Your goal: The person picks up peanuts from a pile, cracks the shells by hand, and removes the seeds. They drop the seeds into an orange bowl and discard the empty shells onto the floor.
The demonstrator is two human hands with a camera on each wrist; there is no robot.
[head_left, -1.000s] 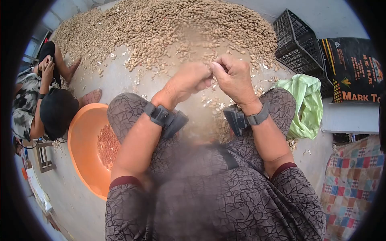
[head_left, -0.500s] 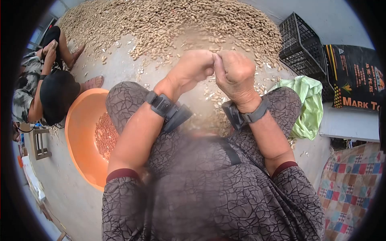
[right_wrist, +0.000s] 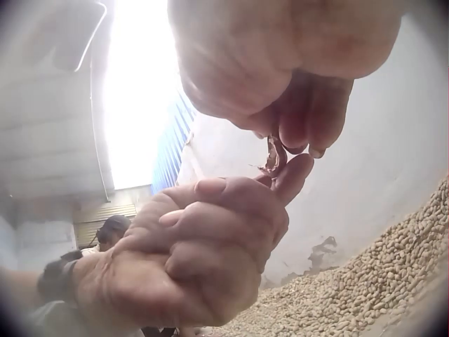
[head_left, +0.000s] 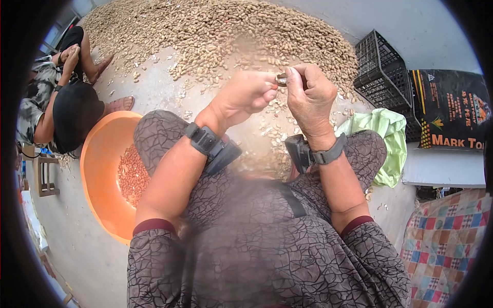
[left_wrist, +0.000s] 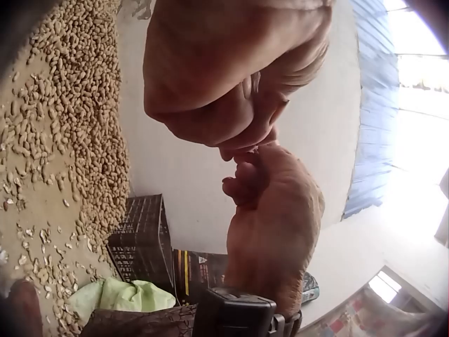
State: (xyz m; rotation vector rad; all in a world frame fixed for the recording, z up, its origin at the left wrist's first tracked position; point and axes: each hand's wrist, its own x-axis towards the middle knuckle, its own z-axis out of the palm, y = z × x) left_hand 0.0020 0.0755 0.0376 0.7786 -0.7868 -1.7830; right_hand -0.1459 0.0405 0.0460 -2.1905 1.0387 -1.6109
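Note:
Both hands meet in front of the lap, around a cracked peanut (head_left: 281, 79) with its shell broken open. In the head view my right hand (head_left: 310, 100) pinches the shell between thumb and fingers. My left hand (head_left: 244, 97) has curled fingers, its fingertips pinching the shell's other side. The right wrist view shows the shell's pale jagged inside (right_wrist: 273, 156) between the two hands, the left hand (right_wrist: 196, 253) below it. From the left wrist, the fingers hide most of the peanut. An orange basin (head_left: 97, 179) of reddish shelled peanuts (head_left: 133, 174) stands beside the left knee.
A big heap of unshelled peanuts (head_left: 221, 36) lies ahead, with loose shells scattered on the floor. At right are a black plastic crate (head_left: 382, 64), a green bag (head_left: 380, 138) and a black printed sack (head_left: 452, 108). Another person (head_left: 67, 108) sits at left.
The hands have drawn slightly apart, the right one moving to the right, and the opened peanut shell now shows between the fingertips. The head view has shifted slightly.

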